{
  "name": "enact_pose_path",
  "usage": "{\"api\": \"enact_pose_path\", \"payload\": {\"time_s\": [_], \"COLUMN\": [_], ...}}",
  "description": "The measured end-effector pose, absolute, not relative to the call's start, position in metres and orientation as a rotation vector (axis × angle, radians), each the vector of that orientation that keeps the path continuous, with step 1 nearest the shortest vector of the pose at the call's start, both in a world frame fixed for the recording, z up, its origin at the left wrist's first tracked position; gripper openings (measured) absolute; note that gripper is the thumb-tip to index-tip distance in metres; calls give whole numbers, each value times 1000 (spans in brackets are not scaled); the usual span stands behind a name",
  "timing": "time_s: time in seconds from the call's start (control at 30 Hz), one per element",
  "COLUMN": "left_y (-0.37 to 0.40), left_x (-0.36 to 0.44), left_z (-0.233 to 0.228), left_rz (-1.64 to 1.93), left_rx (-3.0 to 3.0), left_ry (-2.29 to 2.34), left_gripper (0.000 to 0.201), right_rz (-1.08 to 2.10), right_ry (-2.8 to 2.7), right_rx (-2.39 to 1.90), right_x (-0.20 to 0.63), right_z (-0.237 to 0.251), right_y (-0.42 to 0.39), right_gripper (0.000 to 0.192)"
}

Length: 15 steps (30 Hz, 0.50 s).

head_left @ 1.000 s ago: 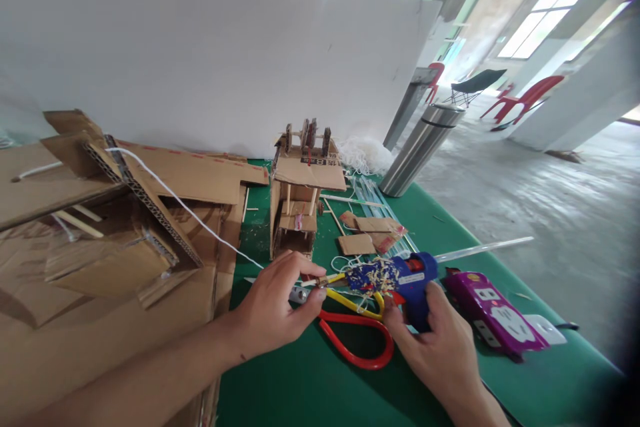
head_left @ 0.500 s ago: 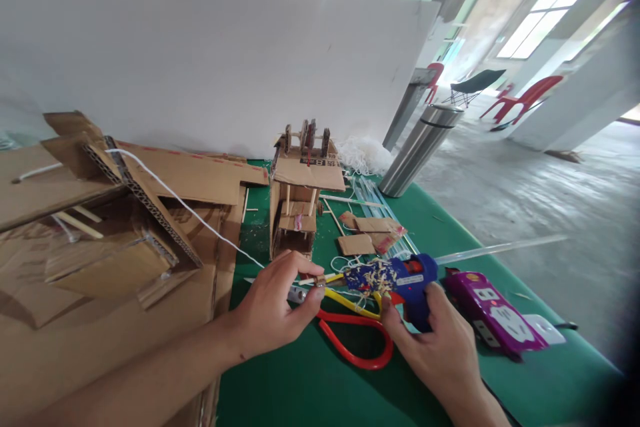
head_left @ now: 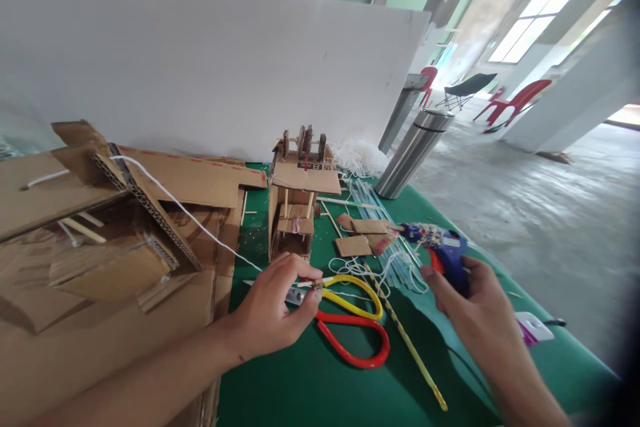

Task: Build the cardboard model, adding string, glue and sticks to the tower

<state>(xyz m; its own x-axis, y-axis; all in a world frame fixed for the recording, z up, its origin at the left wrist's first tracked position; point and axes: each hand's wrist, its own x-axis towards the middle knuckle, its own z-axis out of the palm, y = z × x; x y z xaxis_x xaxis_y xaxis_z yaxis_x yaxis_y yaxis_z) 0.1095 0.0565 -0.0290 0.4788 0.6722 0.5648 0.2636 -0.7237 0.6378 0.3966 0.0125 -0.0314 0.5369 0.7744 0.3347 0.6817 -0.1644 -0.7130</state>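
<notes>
A: Starting at the left, what lies there?

B: Flattened cardboard sheets [head_left: 115, 240] with a white string [head_left: 190, 213] running across them towards the left hand [head_left: 273, 310]. That hand rests on the green counter [head_left: 310, 387], its fingers [head_left: 305, 275] pinched shut on a small stick piece [head_left: 313, 284] just above the scissors [head_left: 353, 327] with the yellow and red handles.

A: And behind it?

B: The little cardboard tower [head_left: 297, 203] stands upright, wheels and sticks already fixed at its top. I would judge the build well along, with the small piece in the pinch yet to be joined to anything.

A: Further right?

B: Cardboard scraps [head_left: 360, 235], loose string, a long yellow stick [head_left: 407, 340], then the right hand [head_left: 475, 307], clenched around the grip of the blue glue gun [head_left: 440, 247]. A steel flask [head_left: 413, 153] stands beyond.

A: What has changed from a second ago?

B: The gun's nozzle was then right at the piece in the left pinch; now it has drawn away to the right and lifted, well apart from it. The left hand has hardly moved. The purple power strip [head_left: 533, 328] is now mostly hidden behind the right hand.
</notes>
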Motion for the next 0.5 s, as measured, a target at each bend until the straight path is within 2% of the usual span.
{"api": "enact_pose_path", "payload": {"time_s": [0.1, 0.23, 0.5], "left_y": [57, 57, 56], "left_x": [110, 109, 109], "left_z": [-29, -29, -25], "left_rz": [1165, 1139, 1086], "left_rx": [2258, 2252, 2225], "left_ry": [754, 777, 825], "left_gripper": [13, 14, 13], "right_rz": [241, 111, 118], "right_ry": [-1142, -1272, -1458], "right_rx": [-2126, -2189, -2219], "right_x": [428, 473, 520], "right_z": [-10, 4, -27], "right_y": [26, 61, 122], "right_gripper": [49, 40, 36]}}
